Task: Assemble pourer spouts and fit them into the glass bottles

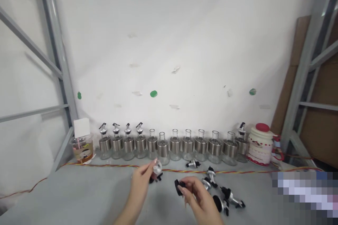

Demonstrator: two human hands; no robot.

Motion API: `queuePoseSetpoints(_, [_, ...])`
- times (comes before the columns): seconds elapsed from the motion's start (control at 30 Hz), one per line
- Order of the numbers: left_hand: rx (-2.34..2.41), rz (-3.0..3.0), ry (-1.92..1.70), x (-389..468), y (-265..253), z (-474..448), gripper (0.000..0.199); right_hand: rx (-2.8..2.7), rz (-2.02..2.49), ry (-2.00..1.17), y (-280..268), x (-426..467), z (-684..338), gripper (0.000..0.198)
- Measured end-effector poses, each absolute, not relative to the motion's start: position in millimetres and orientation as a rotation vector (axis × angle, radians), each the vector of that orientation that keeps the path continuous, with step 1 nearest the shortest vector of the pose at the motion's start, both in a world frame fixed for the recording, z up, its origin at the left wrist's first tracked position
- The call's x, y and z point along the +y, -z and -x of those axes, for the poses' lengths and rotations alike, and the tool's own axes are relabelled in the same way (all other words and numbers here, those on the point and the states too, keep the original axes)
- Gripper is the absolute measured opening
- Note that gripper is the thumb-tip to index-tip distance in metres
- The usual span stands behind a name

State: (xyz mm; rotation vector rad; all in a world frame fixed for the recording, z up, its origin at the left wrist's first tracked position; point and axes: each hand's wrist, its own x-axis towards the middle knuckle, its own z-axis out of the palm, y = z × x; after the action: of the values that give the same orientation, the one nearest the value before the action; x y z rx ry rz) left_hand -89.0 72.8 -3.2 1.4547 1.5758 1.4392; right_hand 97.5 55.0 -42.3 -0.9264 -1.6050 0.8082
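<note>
My left hand is closed, pinching a small silvery, translucent piece with its fingertips. Just under it, a black-tipped part shows partly behind the fingers; I cannot tell whether it is held or lies on the table. With thumb and fingers, my right hand grips a round black stopper piece. Several silver-and-black pour spouts lie loose beside and beyond the right hand. Behind both hands stands a row of glass bottles with steel sleeves; some have open necks, others carry a pour spout.
A twisted red-and-yellow wire crosses the grey table before the bottles. At the row's left end is a plastic drink cup; at the right, a cream jar with a red lid. Grey metal posts flank the white wall.
</note>
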Motion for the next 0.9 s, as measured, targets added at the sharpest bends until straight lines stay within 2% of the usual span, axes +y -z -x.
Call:
queuePoseSetpoints(0.13, [1.285, -1.273, -1.267, 59.6, 12.2, 59.3, 0.048, -1.725, 0.839, -0.523, 39.8, 38.9, -93.9, 0.014])
queuePoseSetpoints(0.43, [0.939, -0.928, -1.312, 44.6, 21.1, 43.8, 0.033, -1.878, 0.874, -0.103, 47.6, 43.6, -89.8, 0.013])
queuePoseSetpoints(0.73, [0.839, -1.165, -1.334, 51.0, 42.5, 39.8, 0.045, -1.929, 0.835, -0.090, 50.9, 47.9, -100.1, 0.028])
queuePoseSetpoints(0.9, [0.896, -1.139, -1.376, 51.0, 40.1, 40.8, 0.040, -2.013, 0.804, -0.200, 40.6, 46.6, -100.5, 0.036])
